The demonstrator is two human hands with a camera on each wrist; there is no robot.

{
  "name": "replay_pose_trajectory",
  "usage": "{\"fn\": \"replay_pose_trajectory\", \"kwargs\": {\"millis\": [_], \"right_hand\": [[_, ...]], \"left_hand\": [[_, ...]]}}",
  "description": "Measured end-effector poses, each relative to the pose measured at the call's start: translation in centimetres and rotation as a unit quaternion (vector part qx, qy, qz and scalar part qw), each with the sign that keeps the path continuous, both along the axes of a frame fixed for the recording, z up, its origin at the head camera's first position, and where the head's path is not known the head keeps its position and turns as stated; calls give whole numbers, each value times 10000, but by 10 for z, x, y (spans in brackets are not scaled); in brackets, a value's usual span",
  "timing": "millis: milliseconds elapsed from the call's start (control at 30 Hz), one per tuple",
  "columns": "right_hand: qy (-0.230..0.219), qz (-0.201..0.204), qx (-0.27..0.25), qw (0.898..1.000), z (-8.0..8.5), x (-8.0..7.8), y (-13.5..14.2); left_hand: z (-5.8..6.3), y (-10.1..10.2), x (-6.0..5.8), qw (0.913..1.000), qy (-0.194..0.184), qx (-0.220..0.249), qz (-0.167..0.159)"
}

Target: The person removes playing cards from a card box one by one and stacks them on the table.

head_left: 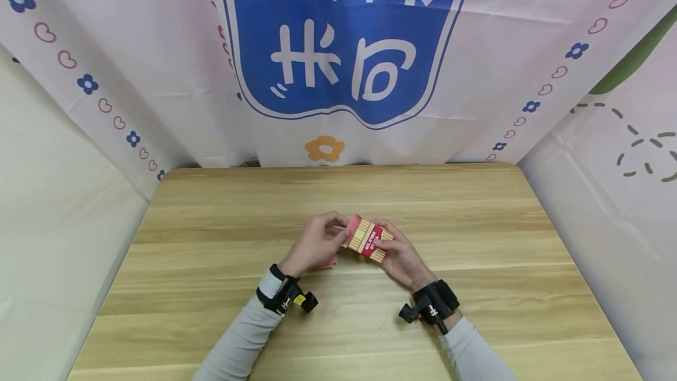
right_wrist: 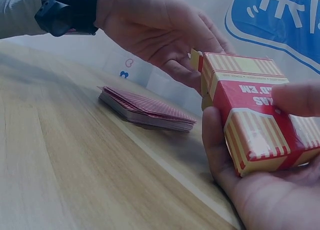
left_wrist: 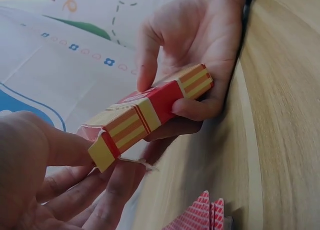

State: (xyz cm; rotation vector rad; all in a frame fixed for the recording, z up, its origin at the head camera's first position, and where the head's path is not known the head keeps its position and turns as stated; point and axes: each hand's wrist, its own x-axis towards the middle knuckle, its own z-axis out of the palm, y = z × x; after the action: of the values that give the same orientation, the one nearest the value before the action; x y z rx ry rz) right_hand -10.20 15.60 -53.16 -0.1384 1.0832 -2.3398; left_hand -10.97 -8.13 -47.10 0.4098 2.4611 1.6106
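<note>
A red and yellow striped playing card box (head_left: 367, 239) is held above the table, tilted, with a flap standing out at its left end. My right hand (head_left: 404, 260) grips its other end, thumb on the printed face and fingers around the sides, as the right wrist view shows. At the flap end, the thumb and fingers of my left hand (head_left: 315, 244) pinch the box (left_wrist: 145, 115). A deck of playing cards (right_wrist: 145, 109) with red patterned backs lies on the table below, slightly fanned at the top; my left hand partly covers it in the head view.
The wooden table (head_left: 211, 263) runs back to a white curtain (head_left: 201, 75) with a blue printed panel. Similar pale cloth hangs at both sides. Each wrist wears a black strap with a small camera (head_left: 436, 304).
</note>
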Motion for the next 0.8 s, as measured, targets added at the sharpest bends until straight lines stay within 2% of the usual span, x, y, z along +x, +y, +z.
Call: {"fn": "replay_pose_trajectory", "kwargs": {"millis": [200,500,667,800], "right_hand": [[-5,41,3,10000,0,0,0],[-43,58,15,10000,2,-1,0],[-148,-20,71,9999,3,-1,0],[-261,-88,49,9996,2,-1,0]], "left_hand": [[-1,-1,-1,9998,-164,128,-7],[6,-10,-4,9992,-349,176,78],[12,-19,-7,9995,-199,175,162],[18,-33,-12,9992,67,288,267]]}}
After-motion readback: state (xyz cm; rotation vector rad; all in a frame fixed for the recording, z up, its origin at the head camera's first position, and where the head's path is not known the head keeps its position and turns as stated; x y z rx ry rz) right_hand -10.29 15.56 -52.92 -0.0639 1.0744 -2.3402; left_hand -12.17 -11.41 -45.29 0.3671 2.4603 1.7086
